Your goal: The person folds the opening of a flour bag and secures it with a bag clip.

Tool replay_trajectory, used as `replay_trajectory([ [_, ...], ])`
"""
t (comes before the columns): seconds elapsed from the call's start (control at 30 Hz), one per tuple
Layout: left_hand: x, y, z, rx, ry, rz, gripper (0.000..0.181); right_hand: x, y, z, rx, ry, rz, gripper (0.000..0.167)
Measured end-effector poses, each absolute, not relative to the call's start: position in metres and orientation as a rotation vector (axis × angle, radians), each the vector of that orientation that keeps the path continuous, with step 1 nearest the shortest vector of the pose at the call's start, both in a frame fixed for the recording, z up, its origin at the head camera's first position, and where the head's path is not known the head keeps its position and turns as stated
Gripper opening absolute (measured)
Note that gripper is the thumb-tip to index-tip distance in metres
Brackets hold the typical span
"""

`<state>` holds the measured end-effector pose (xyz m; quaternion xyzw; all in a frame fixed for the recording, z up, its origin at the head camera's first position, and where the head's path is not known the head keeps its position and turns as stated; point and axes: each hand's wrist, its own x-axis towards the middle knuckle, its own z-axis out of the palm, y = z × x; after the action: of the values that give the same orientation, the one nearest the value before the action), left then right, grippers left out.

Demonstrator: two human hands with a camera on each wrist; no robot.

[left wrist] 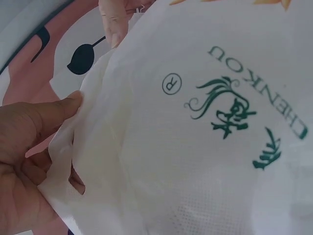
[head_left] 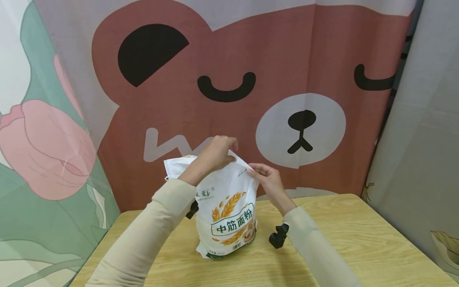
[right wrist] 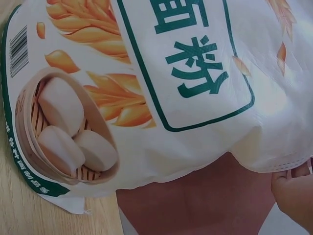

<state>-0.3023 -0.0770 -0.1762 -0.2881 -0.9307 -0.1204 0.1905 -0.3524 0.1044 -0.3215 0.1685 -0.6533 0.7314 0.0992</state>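
In the head view, a printed white bag [head_left: 224,187] stands on the bench [head_left: 322,239] towards 6 o'clock; the left hand [head_left: 216,154] pinches its upper edge at 12 o'clock, the right hand [head_left: 269,182] its edge at 1 o'clock. In the left wrist view, the left hand, at 9 o'clock, grips that edge near a slit [left wrist: 77,182]. In the right wrist view, the right hand pinches the stitched edge at 4 o'clock.

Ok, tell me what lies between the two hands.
The top edge of the flour bag runs between the left hand and the right hand, as the head view shows.
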Motion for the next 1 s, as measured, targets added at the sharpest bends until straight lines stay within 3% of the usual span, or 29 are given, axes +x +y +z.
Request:
replay_trajectory([
  [1.0,-0.299,-0.078,-0.178,-0.888,-2.548,-0.315,0.013,-0.351,0.114,-0.334,0.420,-1.945,2.062,0.034],
])
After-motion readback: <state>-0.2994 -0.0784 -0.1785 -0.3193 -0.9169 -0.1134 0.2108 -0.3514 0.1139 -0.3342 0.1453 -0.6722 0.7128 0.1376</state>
